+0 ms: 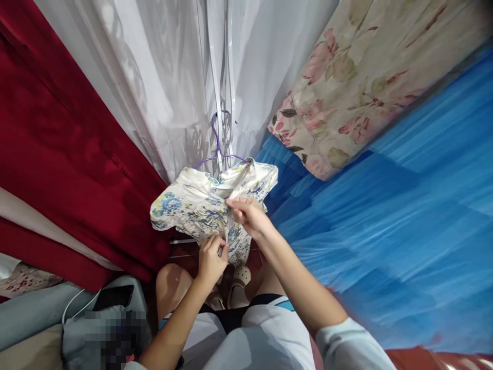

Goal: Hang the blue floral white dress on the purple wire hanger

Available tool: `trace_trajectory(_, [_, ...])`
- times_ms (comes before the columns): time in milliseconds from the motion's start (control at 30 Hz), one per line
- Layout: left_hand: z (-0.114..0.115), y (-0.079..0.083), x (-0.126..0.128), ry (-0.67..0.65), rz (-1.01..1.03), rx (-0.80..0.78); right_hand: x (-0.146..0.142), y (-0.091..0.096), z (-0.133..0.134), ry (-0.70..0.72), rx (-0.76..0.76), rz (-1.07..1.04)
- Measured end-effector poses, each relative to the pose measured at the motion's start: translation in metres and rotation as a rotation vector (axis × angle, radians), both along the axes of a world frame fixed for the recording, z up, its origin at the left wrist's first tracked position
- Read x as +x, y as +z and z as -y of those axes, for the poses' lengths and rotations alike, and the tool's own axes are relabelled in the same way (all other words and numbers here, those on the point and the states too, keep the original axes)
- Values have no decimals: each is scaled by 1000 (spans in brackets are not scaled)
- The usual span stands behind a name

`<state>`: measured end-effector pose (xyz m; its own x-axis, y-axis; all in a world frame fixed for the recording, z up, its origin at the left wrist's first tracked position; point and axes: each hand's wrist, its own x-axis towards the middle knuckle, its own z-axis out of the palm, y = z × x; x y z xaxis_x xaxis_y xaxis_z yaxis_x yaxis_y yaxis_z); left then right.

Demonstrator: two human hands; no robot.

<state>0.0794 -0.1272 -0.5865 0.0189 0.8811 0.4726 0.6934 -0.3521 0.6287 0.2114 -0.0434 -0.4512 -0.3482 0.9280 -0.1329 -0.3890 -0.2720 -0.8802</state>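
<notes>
White curtain (165, 87) — shirt (204, 210), edge perhaps free

At the centre, the printed shirt (204, 210) is thin, matt, creased cloth; its purple hanger (217, 143) looks like smooth plastic. Toward twelve, the white curtain (165, 77) is soft cloth with a faint sheen, the straps (213, 61) glossier. Matt floral cloth (370, 92) lies toward two, gauzy blue fabric (385, 231) toward four, dense matt red cloth (77, 154) toward nine. The phone (115, 296), toward eight, looks glassy and dark.
</notes>
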Motion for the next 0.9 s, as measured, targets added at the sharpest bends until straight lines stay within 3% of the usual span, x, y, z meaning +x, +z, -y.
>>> trace_trajectory(133, [-6, 4, -23, -50, -166, -40, -20, 47, -33, 9, 34, -137])
trace_trajectory(267, [-14, 20, -39, -122, -147, -57, -33, 57, -33, -54, 123, -79])
trace_trajectory(333, [-23, 44, -43, -112, -22, 33, -34, 51, -25, -125, 194, 1])
trace_trajectory(433, [-46, 101, -48, 0, 160, 258, -32, 41, -15, -206, 308, 92])
trace_trajectory(533, [-73, 155, -50, -23, 86, 385, -28, 35, -11, -236, 395, 130])
trace_trajectory(600, [-85, 175, -50, -82, -29, 414, -26, 33, -15, -255, 421, 158])
trace_trajectory(733, [-92, 186, -43, -67, -74, 510, -27, 22, -28, -253, 435, 185])
trace_trajectory(833, [-92, 186, -49, 92, 46, 605, -32, 5, -34, -228, 413, 215])
trace_trajectory(900, [-95, 183, -68, 231, 215, 658, -33, -9, -33, -204, 365, 261])
